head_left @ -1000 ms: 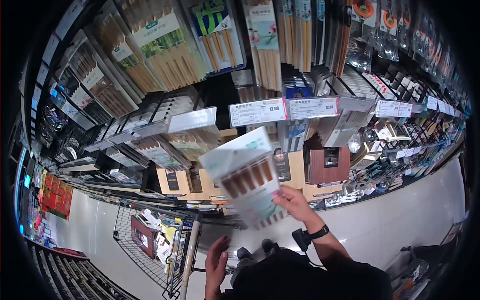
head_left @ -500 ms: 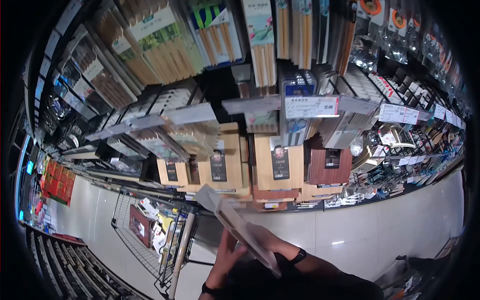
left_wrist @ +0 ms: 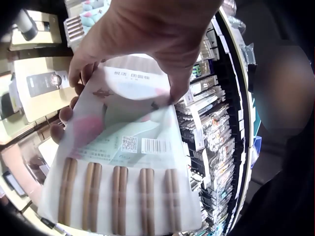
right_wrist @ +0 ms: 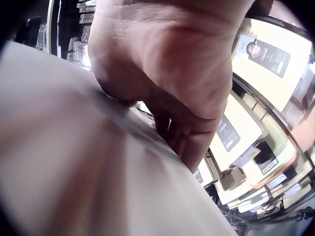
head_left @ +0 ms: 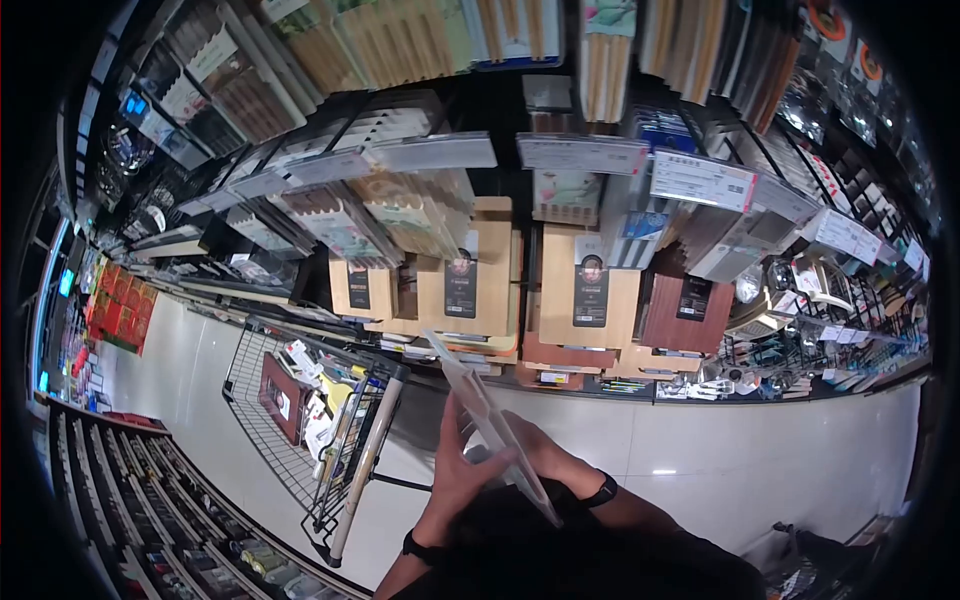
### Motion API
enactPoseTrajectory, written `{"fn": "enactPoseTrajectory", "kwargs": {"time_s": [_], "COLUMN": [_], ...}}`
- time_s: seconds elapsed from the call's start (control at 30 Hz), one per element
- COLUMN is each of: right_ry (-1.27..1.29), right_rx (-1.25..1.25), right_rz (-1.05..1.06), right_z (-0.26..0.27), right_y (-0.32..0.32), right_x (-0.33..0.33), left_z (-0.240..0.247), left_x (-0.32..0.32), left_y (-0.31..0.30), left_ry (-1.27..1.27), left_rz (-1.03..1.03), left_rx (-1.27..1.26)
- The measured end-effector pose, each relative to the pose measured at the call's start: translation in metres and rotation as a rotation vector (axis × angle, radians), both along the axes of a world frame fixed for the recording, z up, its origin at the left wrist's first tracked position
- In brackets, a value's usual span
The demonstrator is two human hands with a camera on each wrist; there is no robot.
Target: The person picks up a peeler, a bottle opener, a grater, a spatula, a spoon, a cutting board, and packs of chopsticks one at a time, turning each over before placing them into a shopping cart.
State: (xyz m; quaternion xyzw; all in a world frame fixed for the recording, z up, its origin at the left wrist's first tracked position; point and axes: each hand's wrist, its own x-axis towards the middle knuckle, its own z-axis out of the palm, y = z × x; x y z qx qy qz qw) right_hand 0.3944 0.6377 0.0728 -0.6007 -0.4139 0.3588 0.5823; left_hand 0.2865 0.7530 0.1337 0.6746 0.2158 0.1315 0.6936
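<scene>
A flat pack of chopsticks (head_left: 500, 435) is held between both hands in front of the body, nearly edge-on in the head view. In the left wrist view its printed face shows a QR code, a barcode and several brown pairs in slots. My left hand (head_left: 458, 480) grips it, the thumb (left_wrist: 179, 88) on one side and the other fingers round the opposite edge. At the pack's right side, my right hand (head_left: 545, 455) holds it with curled fingers, partly hidden behind the pack in the right wrist view.
A wire shopping cart (head_left: 350, 490) with goods stands at the left. Ahead, wooden cutting boards (head_left: 590, 275) line the lower shelf. Above them hang chopstick packs (head_left: 400, 40) behind price tags (head_left: 703, 182). Another rack (head_left: 130, 500) is at the lower left.
The chopstick pack, held up by the right hand alone a second ago, has come down towards the body and turned edge-on. The left hand has taken hold of it. The head view has shifted.
</scene>
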Motion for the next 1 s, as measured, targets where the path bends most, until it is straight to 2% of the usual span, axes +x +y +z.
{"fn": "enactPoseTrajectory", "kwargs": {"time_s": [0.07,0.13,0.17,0.2,0.27,0.33,0.4,0.47,0.5,0.53,0.6,0.7,0.77,0.87,1.0], "right_ry": [-0.09,0.147,0.149,0.289,0.563,0.553,0.523,0.479,0.538,0.599,0.552,0.554,0.552,0.552,0.542], "right_rx": [-0.006,-0.057,-0.062,-0.087,-0.142,-0.095,0.033,0.002,-0.041,-0.09,-0.115,-0.136,-0.152,-0.159,-0.245], "right_rz": [0.026,0.039,0.063,0.101,0.172,0.154,0.016,0.069,0.123,0.177,0.293,0.291,0.2,0.092,-0.032], "right_z": [0.001,0.001,0.002,0.002,0.003,0.003,-0.008,-0.008,0.011,0.019,0.019,0.015,0.007,0.0,-0.003], "right_y": [0.009,0.018,0.022,0.026,0.037,0.048,0.061,0.067,0.07,0.074,0.083,0.093,0.098,0.101,0.105], "right_x": [-0.001,-0.001,0.001,0.003,0.007,0.007,0.005,0.011,0.011,0.011,0.012,0.007,0.003,-0.003,-0.011], "left_z": [-0.004,-0.009,-0.006,-0.024,-0.029,-0.016,-0.004,-0.024,-0.023,-0.02,-0.026,-0.017,-0.031,-0.081,-0.184], "left_x": [-0.006,-0.012,-0.019,-0.029,-0.044,-0.048,-0.05,-0.063,-0.07,-0.078,-0.102,-0.122,-0.154,-0.21,-0.292], "left_y": [0.009,0.02,0.023,0.032,0.044,0.06,0.071,0.081,0.086,0.095,0.124,0.173,0.228,0.316,0.402], "left_ry": [-0.034,-0.113,-0.063,-0.066,-0.212,-0.208,-0.226,0.001,0.01,0.042,0.024,-0.016,-0.072,-0.189,0.079], "left_rz": [0.034,0.112,0.164,0.198,0.291,0.31,0.341,0.326,0.402,0.424,0.479,0.82,0.903,1.049,1.056], "left_rx": [0.028,-0.123,-0.231,-0.257,-0.607,-0.694,-0.846,-0.434,-0.533,-0.491,-0.495,-0.214,-0.089,-0.155,-0.203]}}
